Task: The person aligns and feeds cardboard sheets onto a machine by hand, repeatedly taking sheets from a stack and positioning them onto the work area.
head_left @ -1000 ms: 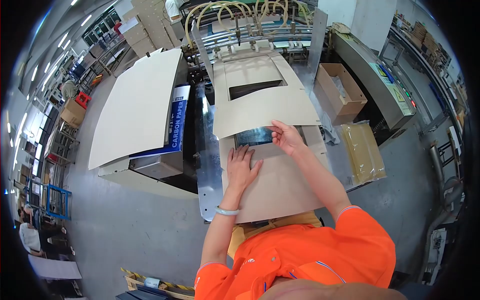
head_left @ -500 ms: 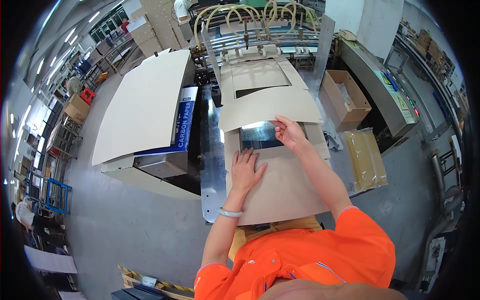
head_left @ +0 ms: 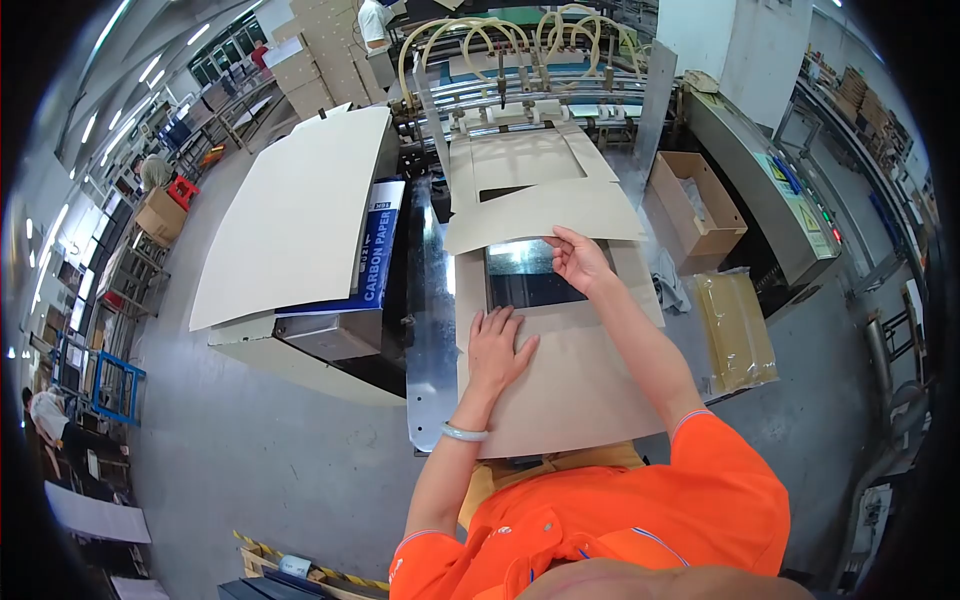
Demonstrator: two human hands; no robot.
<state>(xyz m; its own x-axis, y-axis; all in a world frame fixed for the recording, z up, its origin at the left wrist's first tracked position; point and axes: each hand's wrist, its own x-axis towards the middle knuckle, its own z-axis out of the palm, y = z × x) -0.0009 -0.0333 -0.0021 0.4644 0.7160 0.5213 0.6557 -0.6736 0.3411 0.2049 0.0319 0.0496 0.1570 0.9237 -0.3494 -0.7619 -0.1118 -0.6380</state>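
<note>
The lower sheet (head_left: 570, 390) lies nearest, the left hand (head_left: 497, 350) flat on it with fingers slightly spread, just short of a dark cut-out (head_left: 520, 283). Beyond, the right hand (head_left: 582, 262) pinches the near edge of the upper sheet (head_left: 545, 213), a carton (head_left: 712, 238) to its right, the machine (head_left: 560, 88) farthest

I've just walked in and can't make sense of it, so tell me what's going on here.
A person in an orange shirt is working at a machine. The left grip rests on the near board sheet, while the right grip appears to pinch the near edge of a bowed upper sheet. A dark, shiny rectangle shows just below that edge.
</note>
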